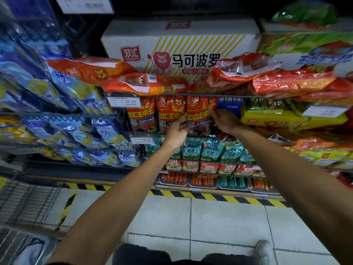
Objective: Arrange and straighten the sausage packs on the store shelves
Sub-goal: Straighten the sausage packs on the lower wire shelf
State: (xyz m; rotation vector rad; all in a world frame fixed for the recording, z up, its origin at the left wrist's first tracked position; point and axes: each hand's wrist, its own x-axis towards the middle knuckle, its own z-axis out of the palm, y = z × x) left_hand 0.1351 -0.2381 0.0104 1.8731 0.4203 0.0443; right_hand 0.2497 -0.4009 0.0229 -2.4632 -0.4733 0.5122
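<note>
Gripping a glossy red sausage pack (200, 113), both hands (200, 125).

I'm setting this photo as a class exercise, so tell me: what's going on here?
A person is tidying a shop shelf of sausage packs. The left hand and the right hand hold the rightmost red pack of three standing upright behind the wire rail, one hand on each side of it. On the shelf above, orange packs lie in a loose, untidy pile in front of a white carton.

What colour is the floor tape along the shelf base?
Yellow and black diagonal stripes on the floor tape, clearest in the head view.
</note>
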